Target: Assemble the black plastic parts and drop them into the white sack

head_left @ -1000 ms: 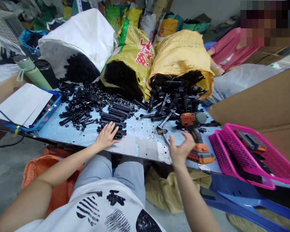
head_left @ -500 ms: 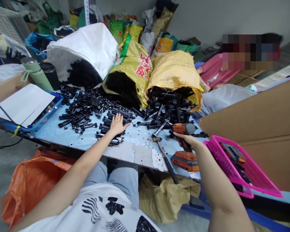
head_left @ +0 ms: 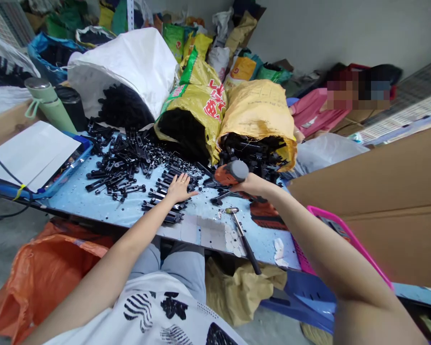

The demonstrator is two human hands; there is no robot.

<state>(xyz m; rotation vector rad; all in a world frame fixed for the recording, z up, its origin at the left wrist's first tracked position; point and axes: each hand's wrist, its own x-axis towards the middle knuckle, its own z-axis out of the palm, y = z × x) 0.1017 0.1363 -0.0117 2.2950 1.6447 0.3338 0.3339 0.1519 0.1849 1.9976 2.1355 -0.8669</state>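
Note:
My right hand grips a cordless drill by its handle, raised over the table with its orange battery toward me. My left hand lies flat, fingers spread, on a row of black plastic parts lined up side by side. A loose pile of similar black parts spreads to its left, with small metal pieces among them. A hammer with a black handle lies near the front edge, below the drill.
Along the back lie a white sack, a yellow-green sack and an orange-yellow sack, their mouths showing black parts. A blue tray stands left, a pink basket right. Behind sits a person in pink.
My right hand has lifted the drill and swung it leftward, closer to the row of parts. My left hand has shifted slightly right and stays spread on the row.

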